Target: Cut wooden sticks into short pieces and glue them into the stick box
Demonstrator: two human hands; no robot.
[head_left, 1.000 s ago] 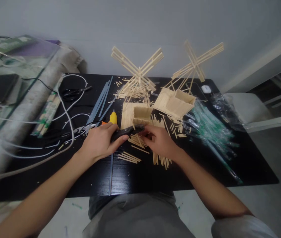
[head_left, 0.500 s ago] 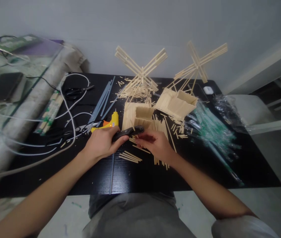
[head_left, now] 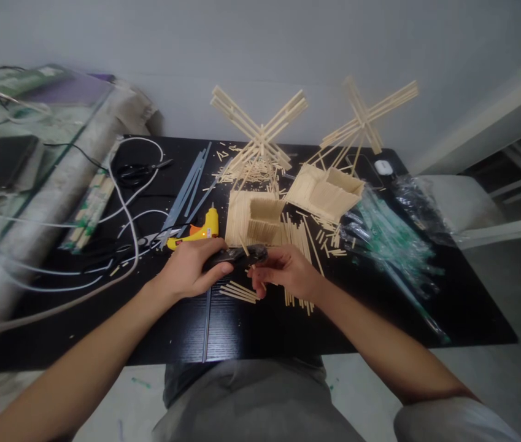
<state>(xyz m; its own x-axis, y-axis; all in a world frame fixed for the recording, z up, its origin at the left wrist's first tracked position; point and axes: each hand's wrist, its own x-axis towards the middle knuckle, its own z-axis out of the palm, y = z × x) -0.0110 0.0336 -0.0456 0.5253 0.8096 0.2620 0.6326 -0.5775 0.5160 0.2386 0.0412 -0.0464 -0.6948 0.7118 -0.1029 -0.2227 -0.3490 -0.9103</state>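
The left hand (head_left: 187, 271) is wrapped around a black tool (head_left: 227, 257), with the thumb along its near side. The right hand (head_left: 291, 270) is by the far end of the tool and seems to pinch a thin stick (head_left: 244, 246) in its fingertips. The stick pokes up at a slant beside the tool's head. Both are in the middle, on the near side of a wooden model (head_left: 237, 212) with crossed arms.

The stick looks very light and stiff, but it could snap if it gets bent. A soft pinch near the part being worked on should be best. The tool looks hard and a bit heavier, so a whole hand around its handles makes sense. I can't tell if it is slippery.

The model looks light too. Its crossed arms (head_left: 261, 142) look easy to break, so its flat base is the better place to hold. A yellow glue gun (head_left: 208, 226) lies just left of the model, and short sticks (head_left: 239, 292) lie on the black table (head_left: 150, 331), nearer the person.
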